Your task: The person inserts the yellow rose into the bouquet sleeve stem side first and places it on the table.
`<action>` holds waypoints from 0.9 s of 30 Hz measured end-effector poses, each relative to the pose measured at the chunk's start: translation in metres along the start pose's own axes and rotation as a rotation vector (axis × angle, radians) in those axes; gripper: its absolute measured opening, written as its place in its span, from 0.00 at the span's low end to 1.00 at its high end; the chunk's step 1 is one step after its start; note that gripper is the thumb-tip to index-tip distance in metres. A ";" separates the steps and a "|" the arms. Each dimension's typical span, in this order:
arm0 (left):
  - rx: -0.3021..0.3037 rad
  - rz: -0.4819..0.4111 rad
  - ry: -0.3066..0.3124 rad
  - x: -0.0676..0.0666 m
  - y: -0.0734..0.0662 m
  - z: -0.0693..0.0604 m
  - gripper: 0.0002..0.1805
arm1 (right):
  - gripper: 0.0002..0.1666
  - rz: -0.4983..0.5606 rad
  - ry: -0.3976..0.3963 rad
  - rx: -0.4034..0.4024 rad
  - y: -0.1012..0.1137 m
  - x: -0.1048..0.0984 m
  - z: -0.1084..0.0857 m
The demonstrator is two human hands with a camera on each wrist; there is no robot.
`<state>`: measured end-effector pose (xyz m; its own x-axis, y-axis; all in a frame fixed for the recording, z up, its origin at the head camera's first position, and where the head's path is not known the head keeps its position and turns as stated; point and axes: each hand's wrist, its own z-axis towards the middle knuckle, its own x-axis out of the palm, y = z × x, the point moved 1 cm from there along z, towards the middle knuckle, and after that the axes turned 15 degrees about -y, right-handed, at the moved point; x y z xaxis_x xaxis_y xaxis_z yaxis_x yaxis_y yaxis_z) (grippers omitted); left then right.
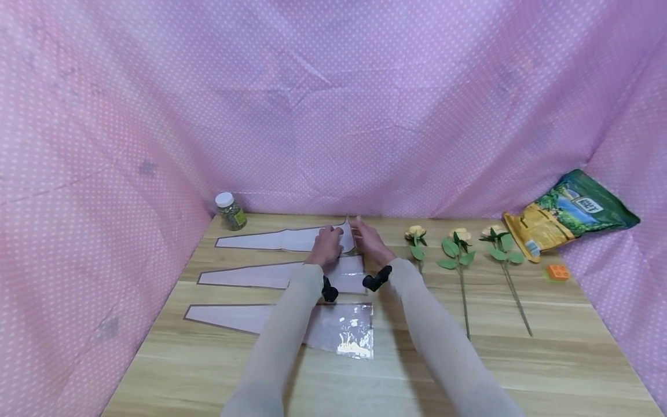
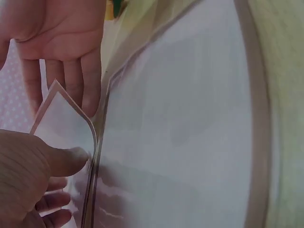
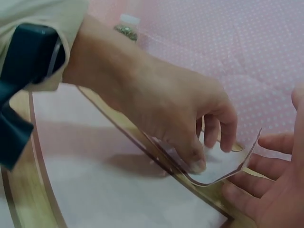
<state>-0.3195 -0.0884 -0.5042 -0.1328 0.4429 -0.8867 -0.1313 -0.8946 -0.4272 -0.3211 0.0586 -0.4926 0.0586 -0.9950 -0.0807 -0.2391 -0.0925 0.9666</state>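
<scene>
A tapered flower sleeve [image 1: 299, 239] with a brown border lies farthest back on the table, its wide end bent up at the rim. My left hand [image 1: 325, 246] grips that sleeve near the wide end; in the left wrist view its thumb [image 2: 71, 161] presses on the sheet and the fingers curl at the other side. At the raised rim, my right hand [image 1: 371, 240] has its fingers extended and touches the sleeve's edge, as the right wrist view also shows. Nearer lie a middle sleeve [image 1: 250, 275] and a front sleeve [image 1: 229, 315], both flat, partly under my left arm.
Three yellow artificial roses, a left one [image 1: 416, 231], a middle one [image 1: 461, 234] and a right one [image 1: 495, 233], lie to the right. Beyond them are a green-yellow bag [image 1: 573, 208] and an orange block [image 1: 558, 272]. A white-lidded jar [image 1: 231, 215] stands back left, before pink dotted cloth [image 1: 333, 116].
</scene>
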 end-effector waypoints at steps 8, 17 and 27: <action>-0.005 -0.242 -0.086 -0.004 0.006 0.005 0.13 | 0.42 0.194 0.017 0.084 0.003 0.004 -0.001; -0.277 -0.487 -0.023 -0.019 0.007 0.006 0.23 | 0.44 0.169 0.033 0.089 0.003 0.005 -0.004; -0.303 -0.525 0.011 -0.023 0.010 0.006 0.18 | 0.45 0.160 0.047 0.084 0.003 0.006 -0.006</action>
<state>-0.3237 -0.1076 -0.4869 -0.1156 0.8306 -0.5448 0.1089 -0.5346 -0.8381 -0.3159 0.0530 -0.4884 0.0581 -0.9946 0.0855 -0.3286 0.0618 0.9425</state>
